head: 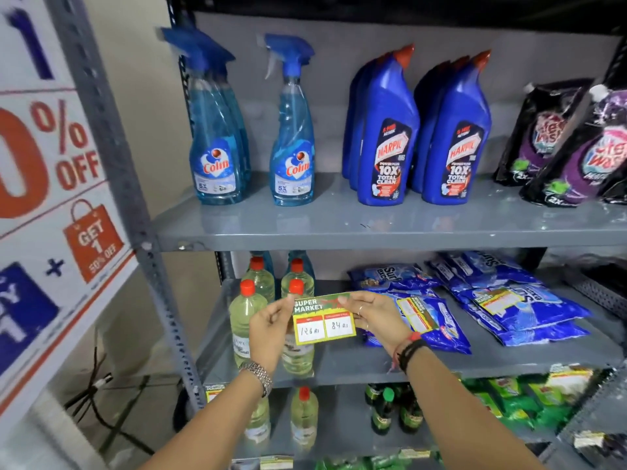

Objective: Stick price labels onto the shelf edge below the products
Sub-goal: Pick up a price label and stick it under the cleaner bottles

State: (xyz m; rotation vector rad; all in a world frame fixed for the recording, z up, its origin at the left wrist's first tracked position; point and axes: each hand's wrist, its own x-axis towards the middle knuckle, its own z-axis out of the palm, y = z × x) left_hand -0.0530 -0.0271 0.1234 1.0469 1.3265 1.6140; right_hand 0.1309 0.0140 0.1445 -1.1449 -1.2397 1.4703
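Note:
A yellow-and-green price label (324, 320) reading "Super Market", with two white price boxes, is held flat in front of the middle shelf. My left hand (269, 329) pinches its left edge and my right hand (375, 317) pinches its top right corner. The grey shelf edge (373, 239) under the top row of products is bare. Above it stand blue Colin spray bottles (292, 130) and blue Harpic bottles (383, 137). Clear bottles with red caps (246, 320) stand right behind the label.
Blue detergent packs (509, 300) with labels lying on them fill the middle shelf's right side. Purple pouches (576, 147) lean at the top right. Green bottles (383, 412) and green packs (515, 398) sit lower down. A discount poster (51, 198) hangs on the left beside the upright (135, 215).

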